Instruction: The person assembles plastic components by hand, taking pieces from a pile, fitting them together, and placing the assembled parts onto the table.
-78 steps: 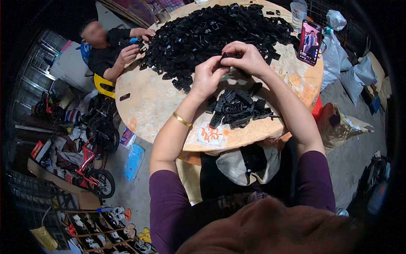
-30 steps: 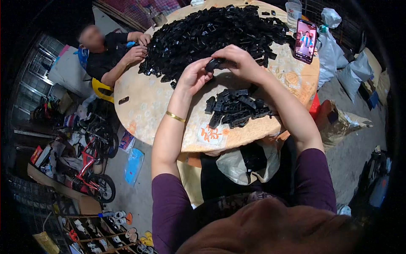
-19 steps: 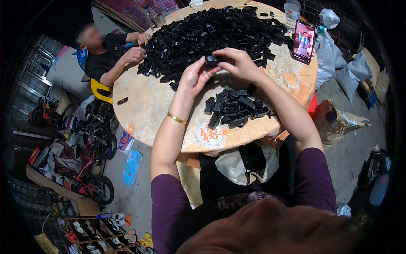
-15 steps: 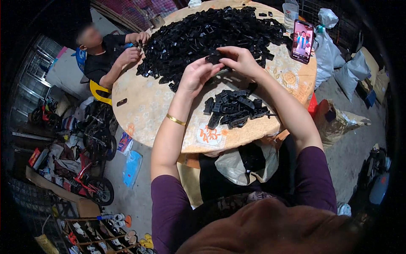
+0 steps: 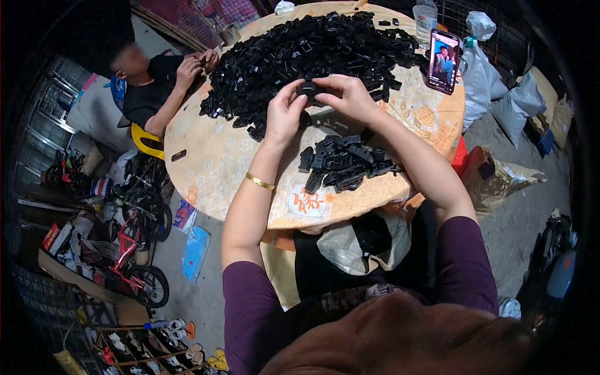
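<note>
Between the fingertips of my left hand (image 5: 285, 112) and my right hand (image 5: 348, 97) is a small black plastic part (image 5: 307, 91). Both hands are closed on it, thumbs toward me, just in front of a large heap of black plastic parts (image 5: 306, 53). Its exact shape is too small to make out. Nearer to me, below my wrists, lies a smaller pile of black rectangular parts (image 5: 344, 162) on the round table's patterned cloth (image 5: 219, 169). A gold bangle circles my left wrist.
A phone (image 5: 443, 61) stands upright at the table's right, near a clear plastic jug (image 5: 425, 17). Across on the left, a person (image 5: 153, 81) works with both hands at the heap's edge. An open whitish sack (image 5: 331, 247) with black parts sits at my lap.
My hands have drawn together, and both now grip the black part a little more to the left. The other person's hands have moved closer together. The phone's picture has changed.
</note>
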A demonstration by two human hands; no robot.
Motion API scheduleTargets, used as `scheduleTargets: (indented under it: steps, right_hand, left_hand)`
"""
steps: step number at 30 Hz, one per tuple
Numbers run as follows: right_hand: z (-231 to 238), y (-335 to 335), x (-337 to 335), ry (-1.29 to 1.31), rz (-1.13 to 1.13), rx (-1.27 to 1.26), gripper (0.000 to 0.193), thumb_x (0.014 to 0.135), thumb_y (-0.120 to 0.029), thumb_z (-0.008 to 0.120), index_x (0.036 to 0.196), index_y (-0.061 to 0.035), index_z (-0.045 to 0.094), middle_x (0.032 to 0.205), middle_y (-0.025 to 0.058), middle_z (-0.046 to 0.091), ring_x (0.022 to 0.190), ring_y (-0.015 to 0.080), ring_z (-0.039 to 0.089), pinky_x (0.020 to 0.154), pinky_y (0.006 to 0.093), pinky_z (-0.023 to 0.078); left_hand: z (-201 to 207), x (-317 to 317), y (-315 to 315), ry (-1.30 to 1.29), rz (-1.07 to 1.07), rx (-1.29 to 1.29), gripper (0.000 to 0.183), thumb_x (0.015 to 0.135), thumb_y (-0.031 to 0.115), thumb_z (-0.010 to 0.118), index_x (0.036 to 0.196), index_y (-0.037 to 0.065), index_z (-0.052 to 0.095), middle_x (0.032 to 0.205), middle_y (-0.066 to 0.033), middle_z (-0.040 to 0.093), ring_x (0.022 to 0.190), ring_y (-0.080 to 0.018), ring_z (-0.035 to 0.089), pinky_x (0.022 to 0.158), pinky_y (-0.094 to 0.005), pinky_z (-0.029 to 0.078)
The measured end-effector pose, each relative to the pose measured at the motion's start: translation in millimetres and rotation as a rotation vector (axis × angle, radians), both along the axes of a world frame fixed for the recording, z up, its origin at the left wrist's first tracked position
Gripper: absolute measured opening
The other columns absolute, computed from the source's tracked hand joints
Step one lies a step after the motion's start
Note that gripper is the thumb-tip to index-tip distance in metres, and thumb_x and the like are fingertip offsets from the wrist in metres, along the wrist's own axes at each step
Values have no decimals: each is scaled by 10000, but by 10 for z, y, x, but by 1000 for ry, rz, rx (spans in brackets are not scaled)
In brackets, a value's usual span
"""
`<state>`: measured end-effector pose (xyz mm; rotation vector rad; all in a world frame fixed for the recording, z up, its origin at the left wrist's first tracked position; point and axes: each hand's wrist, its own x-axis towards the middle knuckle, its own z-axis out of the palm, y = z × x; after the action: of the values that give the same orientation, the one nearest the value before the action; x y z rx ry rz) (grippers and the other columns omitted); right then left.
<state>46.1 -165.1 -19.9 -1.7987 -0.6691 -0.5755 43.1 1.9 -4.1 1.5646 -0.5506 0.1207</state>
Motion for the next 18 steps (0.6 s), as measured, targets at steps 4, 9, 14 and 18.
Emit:
scheduleTargets:
  steps: [4, 9, 14, 18]
  right_hand:
    - [47, 39, -79, -307, -171, -104, 262, 688, -64, 647, 946, -29, 620, 845, 106, 590, 740, 231, 583, 647, 283, 474]
    - [85, 69, -105, -393, -225, -166, 276, 641, -118, 684, 913, -84, 646, 931, 78, 586, 908, 241, 524, 775, 327, 444]
    - [78, 68, -88, -420, -198, -102, 295, 637, -117, 695, 926, -89, 643, 1043, 90, 555, 971, 247, 504, 804, 335, 440]
    - [63, 74, -77, 193, 325, 369, 473, 706, -85, 673, 1146, -31, 506, 1109, 90, 530, 1032, 173, 495, 875, 303, 418]
  left_hand:
    - [-63, -66, -86, 225, -127, -307, 400, 815, 45, 557, 1175, -45, 408, 881, -54, 572, 764, -91, 560, 679, -194, 469]
    - [-43, -84, -121, 369, -101, -448, 341, 806, 26, 562, 1128, -18, 457, 910, -56, 567, 757, -103, 568, 678, -220, 492]
    - [40, -94, -80, 251, -134, -382, 383, 802, 28, 562, 1160, -26, 438, 902, -41, 569, 746, -87, 556, 676, -206, 476]
    - [117, -108, -70, 150, -170, -277, 459, 788, 3, 554, 1202, -56, 364, 971, -82, 571, 814, -109, 566, 703, -196, 462]
